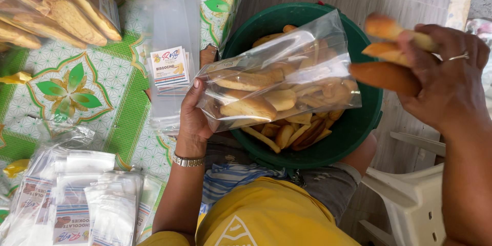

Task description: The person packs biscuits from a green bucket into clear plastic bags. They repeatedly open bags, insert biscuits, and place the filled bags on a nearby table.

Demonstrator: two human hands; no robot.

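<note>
Biscuits (392, 54), three long golden-brown pieces, sit in the right hand (446, 79), fingers curled and pressed around them, up to the right of the clear plastic bag (279, 79). Their long axes run roughly left to right, ends pointing toward the bag. Left hand (193, 118) grips the bag at its left end, fingers closed on the plastic; whether that end is the mouth cannot be told. The bag, part filled with similar biscuits, lies across the green bucket (359, 123), which holds more loose pieces. The right hand is the nearer to the bag's right end. On the patterned surface (77, 87): a stack of empty clear bags with a white rectangular label (170, 66) just left of the bucket, filled packs (56, 13) upper left, labelled flat packets (77, 205) lower left.
</note>
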